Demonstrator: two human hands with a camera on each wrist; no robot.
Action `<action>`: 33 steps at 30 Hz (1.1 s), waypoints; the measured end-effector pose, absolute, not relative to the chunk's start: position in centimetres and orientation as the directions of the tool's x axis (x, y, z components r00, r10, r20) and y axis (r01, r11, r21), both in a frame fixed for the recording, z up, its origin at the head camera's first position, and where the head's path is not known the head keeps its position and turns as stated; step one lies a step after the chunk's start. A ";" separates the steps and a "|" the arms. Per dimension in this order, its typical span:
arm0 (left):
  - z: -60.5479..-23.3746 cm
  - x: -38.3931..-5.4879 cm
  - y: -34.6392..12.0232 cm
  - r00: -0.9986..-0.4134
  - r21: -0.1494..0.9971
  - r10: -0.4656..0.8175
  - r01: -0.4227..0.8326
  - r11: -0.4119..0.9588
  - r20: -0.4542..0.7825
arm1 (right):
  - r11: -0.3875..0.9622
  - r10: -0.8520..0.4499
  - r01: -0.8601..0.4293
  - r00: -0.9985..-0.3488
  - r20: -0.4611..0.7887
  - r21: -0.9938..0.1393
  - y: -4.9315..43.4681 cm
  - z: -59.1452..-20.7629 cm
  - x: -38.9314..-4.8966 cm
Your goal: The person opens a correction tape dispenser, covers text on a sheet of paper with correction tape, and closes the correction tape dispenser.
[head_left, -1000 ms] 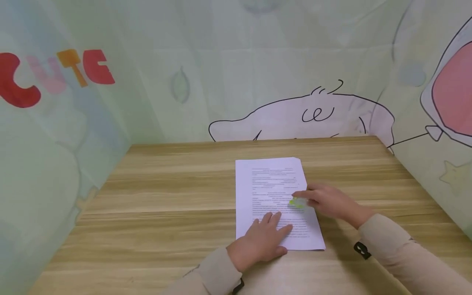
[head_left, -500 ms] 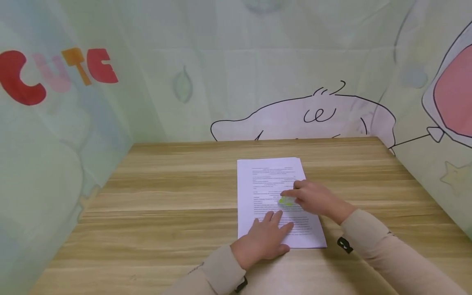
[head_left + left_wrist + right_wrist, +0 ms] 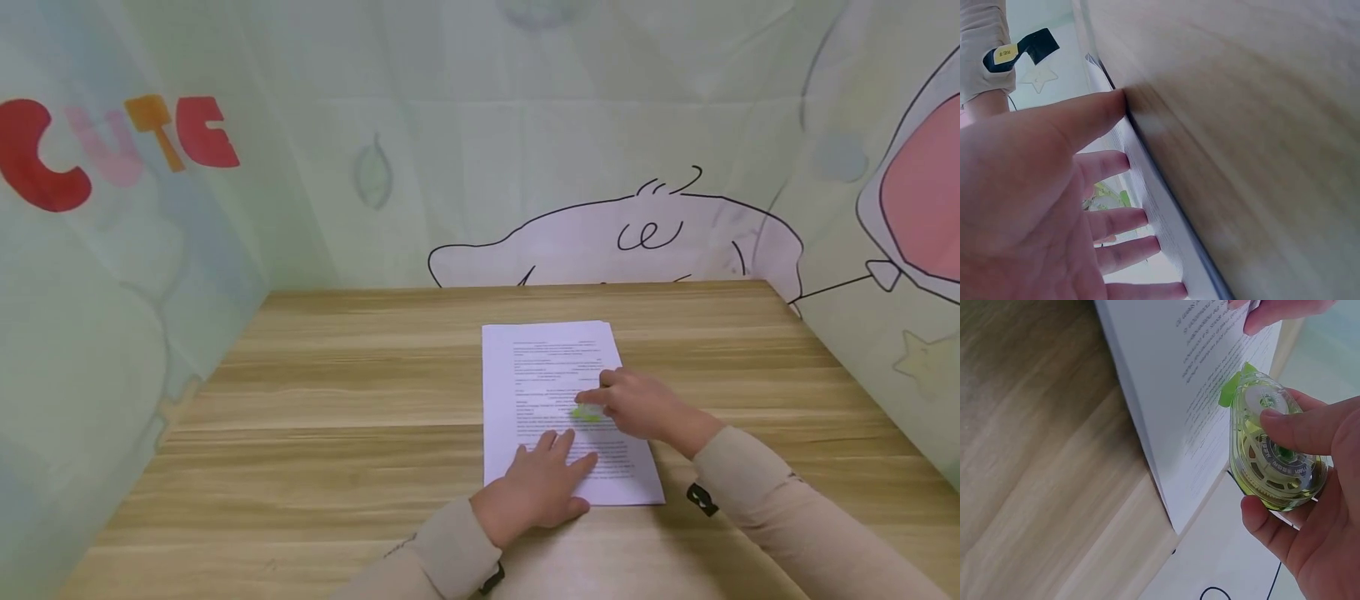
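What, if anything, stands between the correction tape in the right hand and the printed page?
Nothing visible does. The right hand holds the correction tape at the printed page, its green tip toward the text. The left hand rests on the near part, not between them.

Lit softly; shaded beneath the beige cloth right sleeve [image 3: 810,525], glinting faintly on the clear green teardrop-shaped plastic dispenser [image 3: 1272,472]. Hazed in the left wrist view, blurred close up on the brown wood-grain tabletop [image 3: 1260,150].

Beige sleeves [image 3: 795,508] end in cuffs [image 3: 738,462]; a black strap [image 3: 1038,44] bears a yellow label [image 3: 1005,54]
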State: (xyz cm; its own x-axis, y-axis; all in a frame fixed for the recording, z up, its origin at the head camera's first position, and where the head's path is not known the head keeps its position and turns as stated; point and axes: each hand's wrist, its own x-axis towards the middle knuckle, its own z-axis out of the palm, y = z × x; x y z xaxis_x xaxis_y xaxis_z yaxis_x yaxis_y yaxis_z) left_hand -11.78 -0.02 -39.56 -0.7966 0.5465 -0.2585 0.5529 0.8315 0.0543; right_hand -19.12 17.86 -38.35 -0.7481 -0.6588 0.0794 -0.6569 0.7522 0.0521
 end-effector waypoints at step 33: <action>-40.1 -12.2 0.0 -0.794 0.063 0.557 0.561 0.826 -0.244 | 0.700 -0.709 -0.702 -0.705 0.014 0.130 18.0 -38.3 -18.8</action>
State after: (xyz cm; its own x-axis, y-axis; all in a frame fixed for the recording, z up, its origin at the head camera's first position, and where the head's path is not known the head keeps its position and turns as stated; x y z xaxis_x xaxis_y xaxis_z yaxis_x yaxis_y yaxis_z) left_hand -12.25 0.03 -40.08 -0.7937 0.5573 -0.2438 0.5605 0.8258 0.0626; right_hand -18.76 17.96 -38.33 -0.7050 -0.7090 0.0138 -0.7018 0.7004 0.1298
